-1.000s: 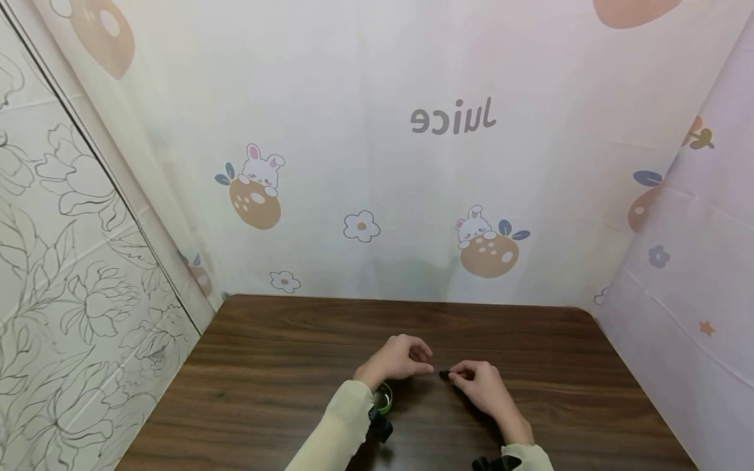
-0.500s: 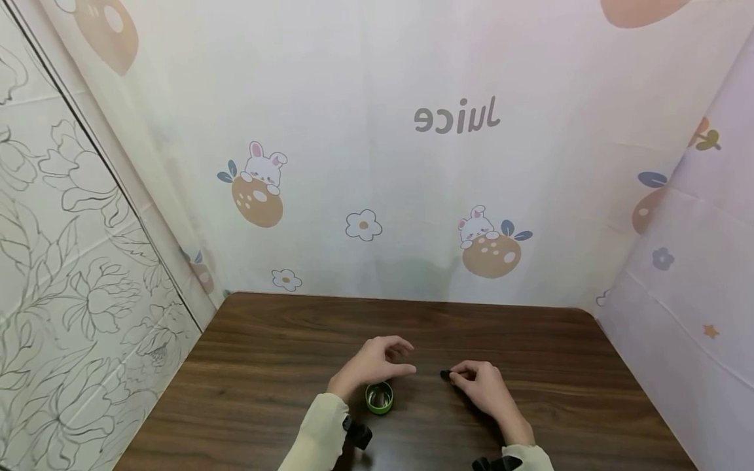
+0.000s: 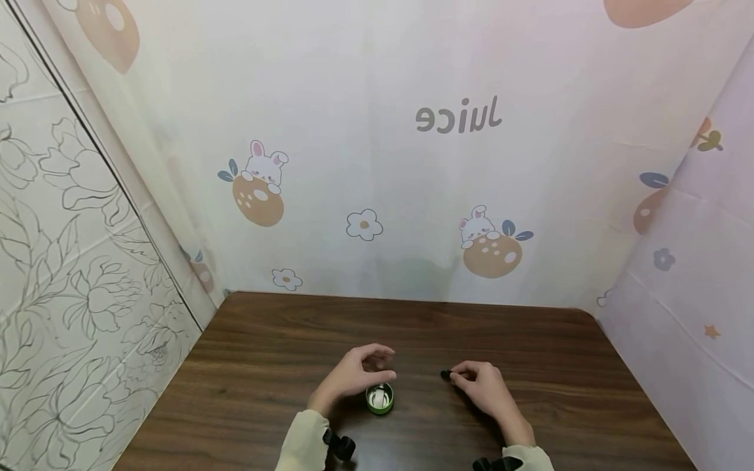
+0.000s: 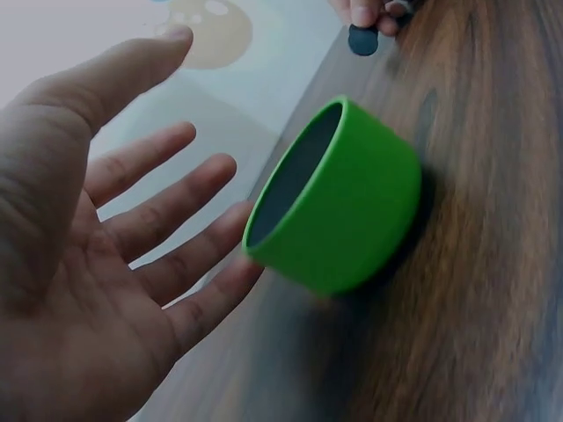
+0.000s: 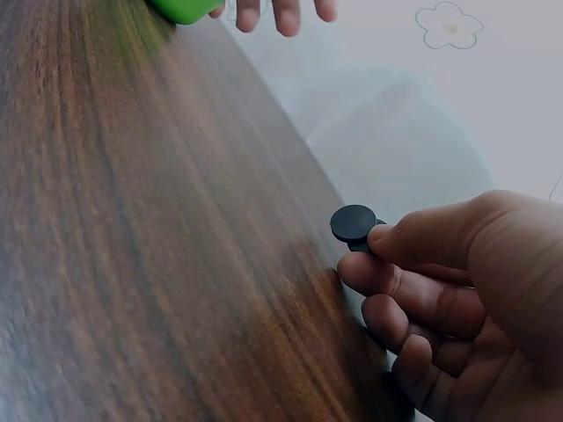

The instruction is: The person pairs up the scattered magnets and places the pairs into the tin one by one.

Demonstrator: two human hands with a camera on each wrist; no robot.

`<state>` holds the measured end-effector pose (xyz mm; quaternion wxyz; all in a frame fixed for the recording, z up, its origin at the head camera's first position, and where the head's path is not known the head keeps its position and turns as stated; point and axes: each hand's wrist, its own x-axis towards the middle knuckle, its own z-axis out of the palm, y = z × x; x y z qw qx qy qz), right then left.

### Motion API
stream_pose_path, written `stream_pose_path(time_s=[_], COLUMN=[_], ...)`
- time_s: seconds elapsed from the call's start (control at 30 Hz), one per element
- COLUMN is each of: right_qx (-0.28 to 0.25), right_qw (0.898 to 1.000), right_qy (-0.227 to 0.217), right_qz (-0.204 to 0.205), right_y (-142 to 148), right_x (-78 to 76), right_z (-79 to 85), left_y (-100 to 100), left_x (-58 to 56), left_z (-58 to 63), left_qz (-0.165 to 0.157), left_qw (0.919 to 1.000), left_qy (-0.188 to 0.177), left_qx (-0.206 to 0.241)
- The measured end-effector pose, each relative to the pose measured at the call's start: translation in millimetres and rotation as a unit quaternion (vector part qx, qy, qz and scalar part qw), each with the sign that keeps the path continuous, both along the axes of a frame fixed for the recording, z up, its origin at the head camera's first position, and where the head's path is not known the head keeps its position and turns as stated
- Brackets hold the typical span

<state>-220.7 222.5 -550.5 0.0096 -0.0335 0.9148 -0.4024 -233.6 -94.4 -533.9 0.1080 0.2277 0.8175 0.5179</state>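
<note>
A small round green cup (image 3: 379,409) stands upright on the wooden table, its inside dark in the left wrist view and shiny from the head camera. My left hand (image 3: 352,375) is held at the cup's far left side, fingers loosely spread and thumb apart, palm facing the green wall (image 4: 365,207). To the right, my right hand (image 3: 484,387) pinches a small black piece with a round flat disc top (image 5: 354,222) between thumb and index finger, low over the table. Part of that piece is hidden behind the fingertips.
The dark wood table (image 3: 247,392) ends at a back edge against a pale printed curtain (image 3: 412,176). Another patterned sheet (image 3: 76,275) hangs along the left side. Black camera mounts (image 3: 340,447) sit on both wrists.
My left hand has moved left, away from my right hand, bringing the whole green cup into sight. My right hand keeps its place with the black piece.
</note>
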Motion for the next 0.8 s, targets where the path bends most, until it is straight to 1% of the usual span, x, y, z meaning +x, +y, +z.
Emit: stream_pose_path(time_s=[0.2, 0.37, 0.53, 0.63, 0.8], right_qx=[-0.005, -0.005, -0.008, -0.008, -0.005], right_qw=[1.0, 1.0, 1.0, 1.0, 1.0], right_qy=[-0.005, -0.005, -0.003, -0.002, -0.006], right_qz=[0.0, 0.0, 0.006, 0.006, -0.001], right_y=[0, -1, -1, -1, -2], right_x=[0.3, 1.7, 2.8, 2.7, 1.3], right_z=[0.9, 2.3, 2.4, 2.5, 2.3], left_y=[-10, -17, -22, -24, -25], left_x=[5.1, 12.7, 21.2, 24.1, 25.7], left_z=[-5.1, -6.6, -6.8, -8.7, -16.4], left_qz=[0.002, -0.006, -0.017, -0.023, -0.03], left_qw=[1.0, 0.9999, 0.9993, 0.9992, 0.999], left_qy=[-0.001, -0.002, 0.009, 0.017, 0.026], left_qx=[0.007, -0.008, -0.031, -0.028, -0.02])
